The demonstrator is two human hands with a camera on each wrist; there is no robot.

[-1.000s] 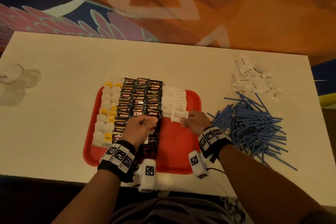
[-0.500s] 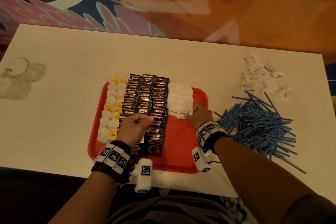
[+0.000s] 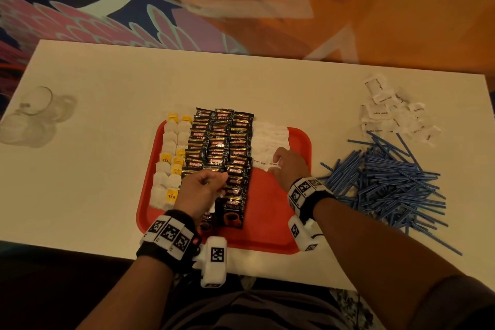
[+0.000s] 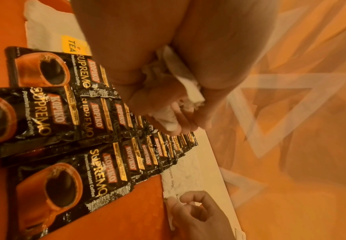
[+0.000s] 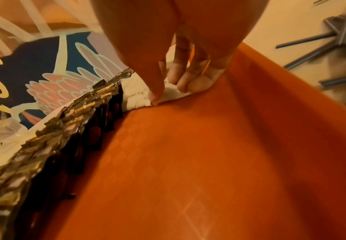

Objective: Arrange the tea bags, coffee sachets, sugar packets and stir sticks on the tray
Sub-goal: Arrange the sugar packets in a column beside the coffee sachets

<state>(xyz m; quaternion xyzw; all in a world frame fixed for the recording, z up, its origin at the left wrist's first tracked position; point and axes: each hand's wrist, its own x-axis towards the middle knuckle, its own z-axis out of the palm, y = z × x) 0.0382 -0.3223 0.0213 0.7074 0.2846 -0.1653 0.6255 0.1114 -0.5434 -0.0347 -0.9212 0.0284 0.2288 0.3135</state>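
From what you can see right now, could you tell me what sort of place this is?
Probably a hotel or function room set up for drinks service. The floor is a bold patterned carpet, and a white table holds a red tray of coffee sachets and glasses.

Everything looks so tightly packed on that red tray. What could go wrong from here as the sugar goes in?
The left hand holds a bunch of white packets right over the overlapping coffee sachets; a brush could knock those rows askew. The right hand is setting a sugar packet against the sachets' edge, so a hard push might shift them. The stir sticks lie in a loose pile just beside the tray; the right forearm could scatter them.
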